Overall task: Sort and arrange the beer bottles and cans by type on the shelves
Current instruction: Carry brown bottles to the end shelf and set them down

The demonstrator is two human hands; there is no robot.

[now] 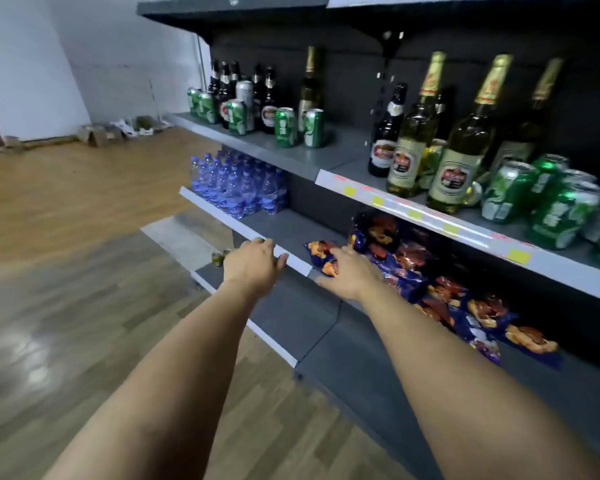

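Bottles [413, 147] and green cans [284, 128] stand mixed on the upper shelf [343, 150], all upright, necks up. Labels too blurred to read. My left hand [253, 263] curls over the lower rail [222, 220]; right hand [352, 277] lies relaxed on snack bags [409, 254].

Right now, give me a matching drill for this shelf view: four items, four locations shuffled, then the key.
1. green aluminium beer cans
2. clear plastic water bottles with blue labels
3. blue snack bags
4. left hand

A. touching the white front rail
B. far end of the shelf below the beer
C. standing among glass beer bottles
D. lying by the right hand

Pairs: 1-C, 2-B, 3-D, 4-A.
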